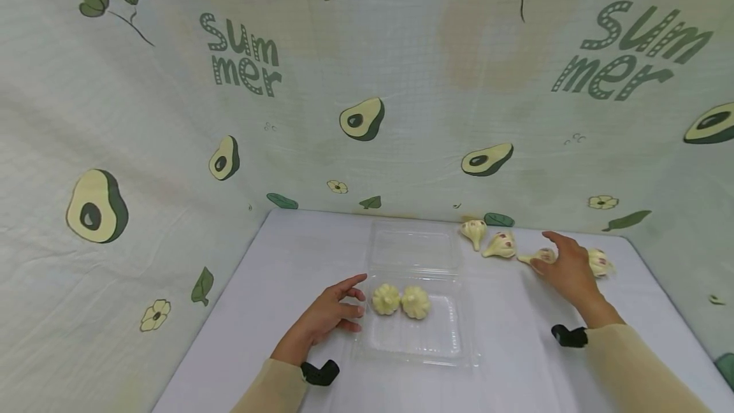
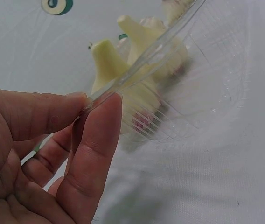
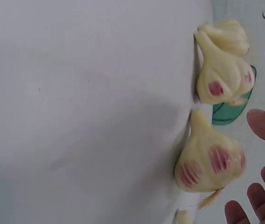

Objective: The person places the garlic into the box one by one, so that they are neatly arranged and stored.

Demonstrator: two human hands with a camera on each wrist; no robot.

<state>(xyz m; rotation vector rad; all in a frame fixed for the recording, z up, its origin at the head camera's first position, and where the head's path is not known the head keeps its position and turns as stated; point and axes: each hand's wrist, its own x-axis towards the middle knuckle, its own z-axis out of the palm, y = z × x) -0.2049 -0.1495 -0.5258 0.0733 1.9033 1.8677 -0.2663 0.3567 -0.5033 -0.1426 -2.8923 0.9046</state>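
My left hand (image 1: 328, 313) pinches the left rim of a clear plastic clamshell box (image 1: 410, 343) between thumb and finger, as the left wrist view shows up close. Two garlic bulbs (image 1: 415, 302) sit side by side in its upper left part. To the right, my right hand (image 1: 569, 273) hovers at a garlic bulb (image 1: 539, 256) lying on its side, thumb and fingers spread around it. In the right wrist view this pink-streaked bulb (image 3: 211, 161) stays apart from the fingers (image 3: 259, 200), with nothing held.
The box's lid (image 1: 414, 248) lies folded back behind it. More garlic bulbs lie along the back of the white table (image 1: 309, 247): one at the lid's right corner (image 1: 473, 232), one beside it (image 1: 501, 245), another (image 1: 599, 262) behind my right hand. A printed cloth (image 1: 413, 62) rises behind.
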